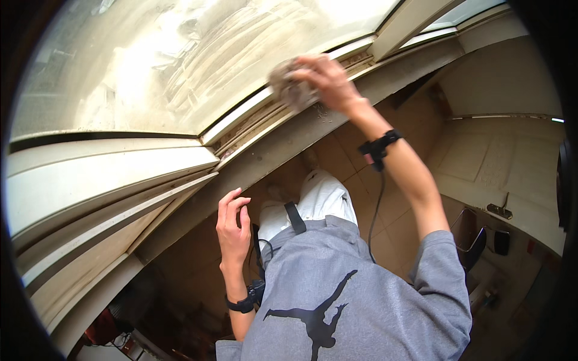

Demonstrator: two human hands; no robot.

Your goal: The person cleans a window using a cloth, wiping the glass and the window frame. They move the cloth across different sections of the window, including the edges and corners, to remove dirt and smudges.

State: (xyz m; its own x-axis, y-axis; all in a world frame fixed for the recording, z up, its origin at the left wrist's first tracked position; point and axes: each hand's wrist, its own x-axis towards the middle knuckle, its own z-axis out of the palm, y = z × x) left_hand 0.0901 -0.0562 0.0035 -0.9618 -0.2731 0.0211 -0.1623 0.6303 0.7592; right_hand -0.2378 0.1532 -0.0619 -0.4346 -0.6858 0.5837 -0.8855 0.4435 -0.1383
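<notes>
My right hand (326, 81) grips a crumpled greyish-brown cloth (291, 85), blurred at its edges. The cloth is at the lower edge of a window pane (216, 58), over the frame and its sliding track (253, 128); whether it touches the glass I cannot tell. Pale curved streaks and smears cover the glass. Dirt shows in the grooves of the track. My left hand (234, 225) hangs near the sill (266, 151), fingers loosely bent and apart, holding nothing. Each wrist wears a black strap with a small device.
To the left, the white sliding-window frame (104, 167) juts inward above the sill. A pale door (487, 158) with a metal handle (500, 210) stands at the right, with a black-and-metal chair (474, 243) near it. Below lies a tiled floor (393, 216). A cable (377, 212) runs from my right wrist.
</notes>
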